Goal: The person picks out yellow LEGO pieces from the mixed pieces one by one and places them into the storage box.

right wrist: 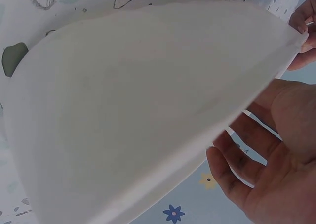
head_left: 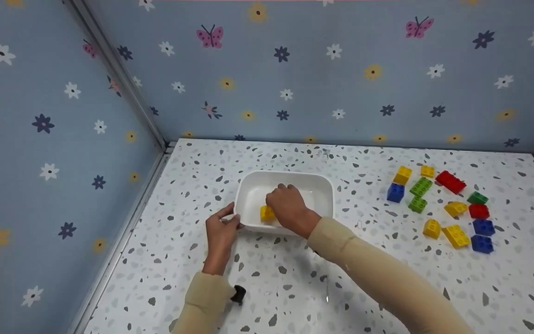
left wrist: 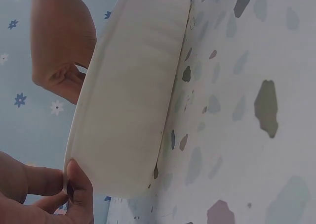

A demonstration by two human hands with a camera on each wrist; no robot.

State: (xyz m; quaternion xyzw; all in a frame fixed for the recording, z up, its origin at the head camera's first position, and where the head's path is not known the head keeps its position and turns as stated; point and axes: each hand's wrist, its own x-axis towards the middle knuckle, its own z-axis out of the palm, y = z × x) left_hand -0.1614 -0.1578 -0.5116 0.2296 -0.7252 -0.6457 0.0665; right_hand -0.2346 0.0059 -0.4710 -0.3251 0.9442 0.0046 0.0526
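Note:
A white plastic tub (head_left: 315, 197) stands on the speckled table. My left hand (head_left: 222, 232) pinches its near left rim; in the left wrist view the left hand's thumb (left wrist: 79, 189) lies on the outer wall. My right hand (head_left: 290, 206) reaches over the near rim into the tub, its fingers bent downward. A yellow toy block (head_left: 267, 213) lies in the tub, close against the left of the right hand. In the right wrist view the tub's wall (right wrist: 138, 95) hides the right fingertips, so whether they hold anything does not show.
Several loose toy blocks lie at the right of the table, among them a red block (head_left: 451, 182), a green block (head_left: 421, 187), a blue block (head_left: 395, 192) and a yellow block (head_left: 456, 236). Flowered panels (head_left: 304, 83) stand behind and at the left.

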